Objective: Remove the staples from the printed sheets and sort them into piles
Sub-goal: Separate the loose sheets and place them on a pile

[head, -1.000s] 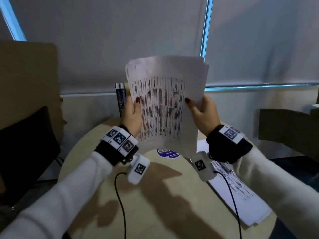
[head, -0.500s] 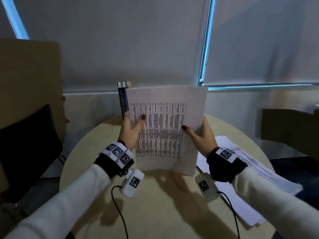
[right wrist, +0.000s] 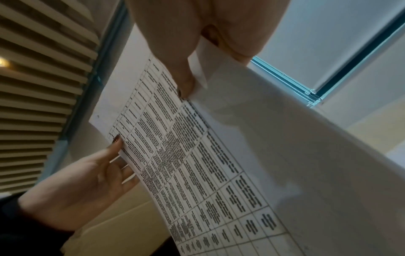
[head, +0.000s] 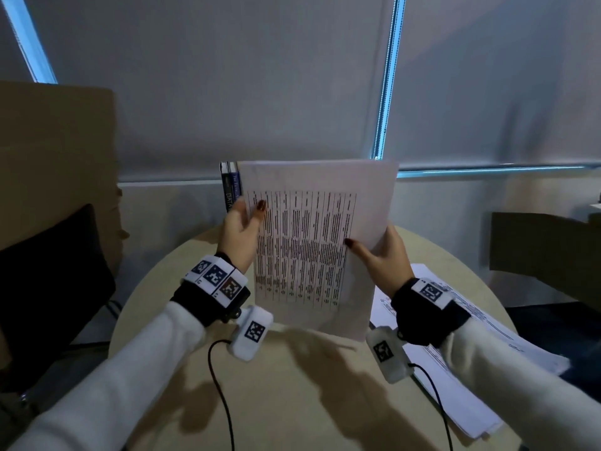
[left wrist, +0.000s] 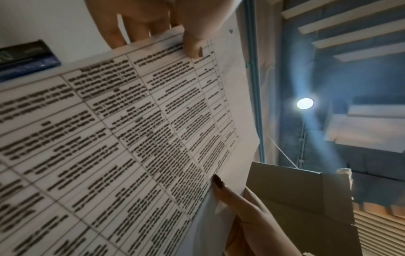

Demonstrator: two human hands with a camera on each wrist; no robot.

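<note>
Printed sheets (head: 312, 242) stand upright above my bench (head: 292, 402); my left hand (head: 239, 234) and right hand (head: 383, 258) fingers pinch their side edges.

Sheets (head: 312, 242) lower — near table (head: 292, 402)

Both hands pinch the printed sheets (right wrist: 197, 164) — right hand (right wrist: 197, 34) apparently gripping a folded edge, left hand (right wrist: 87, 178) opposite.

Grey roller blinds (head: 227, 76) covered the windows, thin blue daylight showing at their edges. A round beige table (head: 292, 402) stood before the wall, a black chair (head: 48, 281) at left. A ceiling light (left wrist: 305, 103) glowed.
</note>
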